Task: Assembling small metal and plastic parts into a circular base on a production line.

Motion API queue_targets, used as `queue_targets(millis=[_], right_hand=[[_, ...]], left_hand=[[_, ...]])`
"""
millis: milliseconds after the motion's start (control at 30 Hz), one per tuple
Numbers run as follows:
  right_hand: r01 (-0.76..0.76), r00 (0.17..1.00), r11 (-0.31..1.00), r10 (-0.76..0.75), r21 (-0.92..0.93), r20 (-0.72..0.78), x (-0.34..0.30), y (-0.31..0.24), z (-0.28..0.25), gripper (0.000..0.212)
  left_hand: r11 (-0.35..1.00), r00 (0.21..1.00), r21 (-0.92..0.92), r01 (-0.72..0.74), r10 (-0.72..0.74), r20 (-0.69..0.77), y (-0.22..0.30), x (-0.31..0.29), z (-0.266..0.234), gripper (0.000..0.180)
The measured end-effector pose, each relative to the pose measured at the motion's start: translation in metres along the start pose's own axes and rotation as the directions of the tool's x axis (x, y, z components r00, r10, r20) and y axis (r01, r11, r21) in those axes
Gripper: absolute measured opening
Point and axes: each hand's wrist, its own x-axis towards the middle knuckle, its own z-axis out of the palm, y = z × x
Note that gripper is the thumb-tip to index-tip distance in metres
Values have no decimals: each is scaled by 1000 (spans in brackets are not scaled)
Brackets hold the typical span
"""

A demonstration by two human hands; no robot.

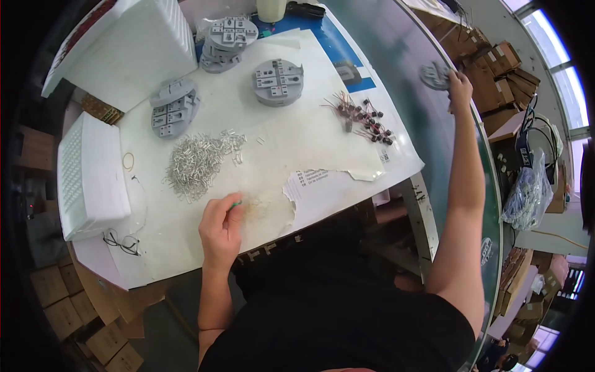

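Note:
Far out to the right, my right hand (460, 93) grips the edge of a grey round plastic part (434, 75) over the green conveyor belt (427, 118). Whether the part touches the belt I cannot tell. My left hand (220, 229) is closed above the worktable's near edge, a small green piece (237, 203) showing between thumb and fingers; most of it is hidden. Just beyond that hand lies a heap of small silvery metal pins (197, 162). A grey round fixture (277, 82) with slots and a raised cross sits mid-table, and more grey fixtures (175, 108) lie to its left.
Small black parts with red wires (365, 121) lie at the table's right. Grey discs (230, 37) are stacked at the back near a pale cup (271, 9). White foam trays (93, 177) and glasses (124, 243) are on the left. Cardboard boxes (496, 59) stand beyond the belt.

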Motion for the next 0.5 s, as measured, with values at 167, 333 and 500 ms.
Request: queue_targets(millis=[167,333,500], right_hand=[[-18,980,760,-115,-650,-162,-3,4,26,38],[388,727,889,-458,244,511,-124,-166,95,32],[603,659,780,-371,-165,654,-173,-243,160,43]], left_hand=[[993,998,-101,67,-67,9,-4,-8,0,19],[996,996,-56,70,-67,63,10,2,-2,23],[991,988,22,-130,127,89,11,9,-5,23]])
